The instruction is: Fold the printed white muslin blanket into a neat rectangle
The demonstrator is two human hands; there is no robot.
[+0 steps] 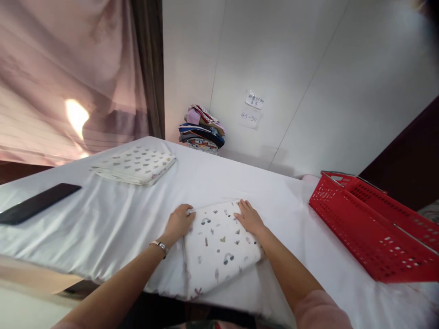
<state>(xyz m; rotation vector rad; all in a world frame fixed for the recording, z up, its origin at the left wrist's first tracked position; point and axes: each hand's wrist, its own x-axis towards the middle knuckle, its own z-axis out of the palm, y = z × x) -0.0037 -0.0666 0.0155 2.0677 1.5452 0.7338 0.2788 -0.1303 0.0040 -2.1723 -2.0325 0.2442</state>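
A folded white cloth (pixel 219 246) printed with small rainbows and plants lies on the white-covered table (pixel 151 219) near its front edge. At its upper left corner my left hand (pixel 181 223) is closed on the cloth's edge, with the thumb tip on the fabric. My right hand (pixel 250 217) rests on the upper right corner, palm down, its fingers stretched out and the thumb apart. A second folded cloth (pixel 137 164), white with grey cloud-like shapes, lies farther back on the left.
A dark flat tablet-like object (pixel 39 203) lies on the left side. A red perforated basket (pixel 373 228) stands on the right. Behind the table's far edge is a stack of folded fabrics (pixel 202 130) against the wall, near two paper notes (pixel 249 118). A pink curtain (pixel 68 68) hangs on the left.
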